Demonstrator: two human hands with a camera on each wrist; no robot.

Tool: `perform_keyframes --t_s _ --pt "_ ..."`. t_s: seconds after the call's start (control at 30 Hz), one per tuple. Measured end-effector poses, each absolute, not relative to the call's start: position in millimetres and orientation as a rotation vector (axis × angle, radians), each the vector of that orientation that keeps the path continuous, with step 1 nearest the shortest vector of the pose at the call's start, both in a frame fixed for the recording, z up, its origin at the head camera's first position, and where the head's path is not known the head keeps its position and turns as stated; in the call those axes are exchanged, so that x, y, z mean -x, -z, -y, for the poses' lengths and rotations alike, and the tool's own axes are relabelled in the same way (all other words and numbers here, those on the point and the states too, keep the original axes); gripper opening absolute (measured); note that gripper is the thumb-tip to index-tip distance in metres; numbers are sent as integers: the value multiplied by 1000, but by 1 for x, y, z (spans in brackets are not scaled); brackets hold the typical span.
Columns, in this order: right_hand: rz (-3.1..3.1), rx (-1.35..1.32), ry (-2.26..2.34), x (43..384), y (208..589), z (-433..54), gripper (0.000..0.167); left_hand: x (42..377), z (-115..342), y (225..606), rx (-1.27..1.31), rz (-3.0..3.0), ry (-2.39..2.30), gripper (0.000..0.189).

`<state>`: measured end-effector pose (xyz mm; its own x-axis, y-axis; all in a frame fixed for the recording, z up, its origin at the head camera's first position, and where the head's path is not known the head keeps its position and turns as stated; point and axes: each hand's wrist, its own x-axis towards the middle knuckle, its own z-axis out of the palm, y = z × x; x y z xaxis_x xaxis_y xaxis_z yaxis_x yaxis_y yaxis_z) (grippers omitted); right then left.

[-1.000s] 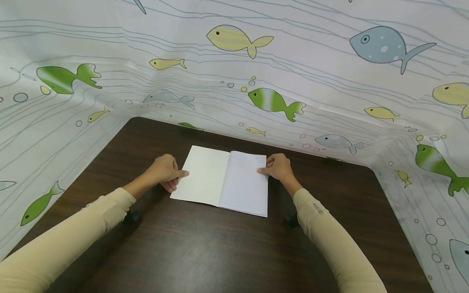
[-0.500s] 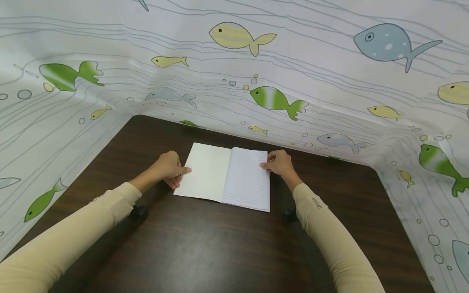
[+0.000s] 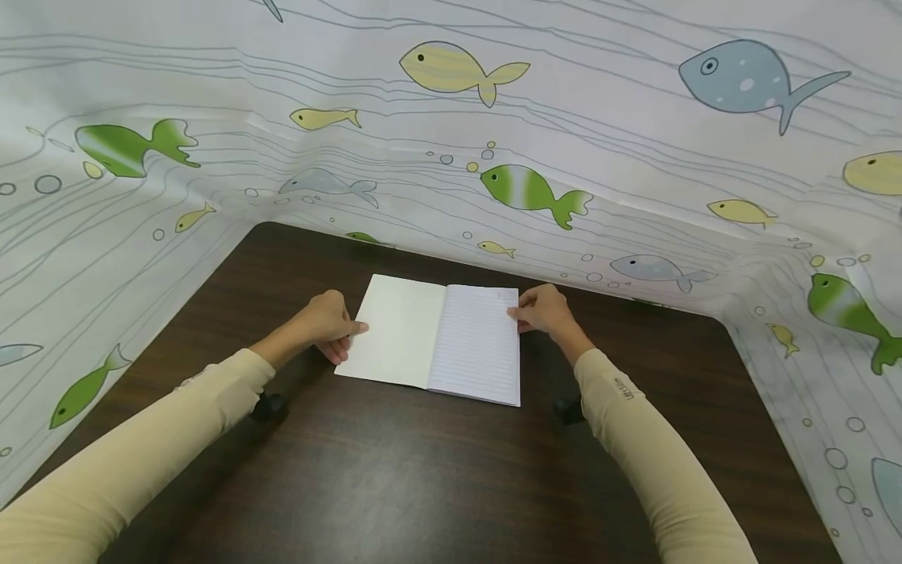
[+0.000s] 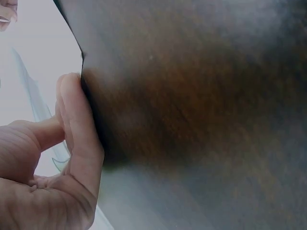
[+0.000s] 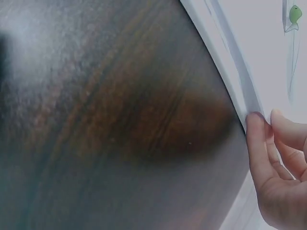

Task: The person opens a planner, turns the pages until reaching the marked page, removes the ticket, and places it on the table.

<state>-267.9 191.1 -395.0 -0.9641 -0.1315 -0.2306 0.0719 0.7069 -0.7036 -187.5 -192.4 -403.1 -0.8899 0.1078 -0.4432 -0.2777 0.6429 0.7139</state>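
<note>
An open notebook (image 3: 474, 352) lies on the dark wooden table, its left side a blank off-white cover and its right side a lined page. My left hand (image 3: 326, 319) pinches the cover's left edge, thumb on top and fingers beneath. At the opposite edge, my right hand (image 3: 546, 309) pinches the upper right side of the lined page between thumb and fingers. The right wrist view shows the paper edge (image 5: 230, 72) parted into layers by the fingertips of that hand (image 5: 283, 172). In the left wrist view the fingers (image 4: 79, 120) lie along the cover's edge.
The dark table (image 3: 366, 478) has rounded far corners. White sheeting (image 3: 423, 125) printed with fish and wavy lines stands close along its back and both sides. Dark wrist-worn devices (image 3: 269, 406) show below the cream sleeves (image 3: 169, 423).
The right thumb has slid outward from the lined page to its right edge, and that hand sits slightly farther right. The left hand keeps its hold; the head view shifted a little.
</note>
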Motion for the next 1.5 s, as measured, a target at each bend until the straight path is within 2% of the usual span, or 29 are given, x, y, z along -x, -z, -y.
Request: perform_keyframes --t_s 0.63,1.07,1.5 --pt "-2511 109 1121 276 355 -188 34 188 191 395 93 -2353 -1161 18" --pt "-2592 110 1053 278 318 -152 33 187 187 389 93 -2439 -1098 16" --pt "-2561 177 1116 277 301 -119 34 190 180 393 1 -2724 -871 12"
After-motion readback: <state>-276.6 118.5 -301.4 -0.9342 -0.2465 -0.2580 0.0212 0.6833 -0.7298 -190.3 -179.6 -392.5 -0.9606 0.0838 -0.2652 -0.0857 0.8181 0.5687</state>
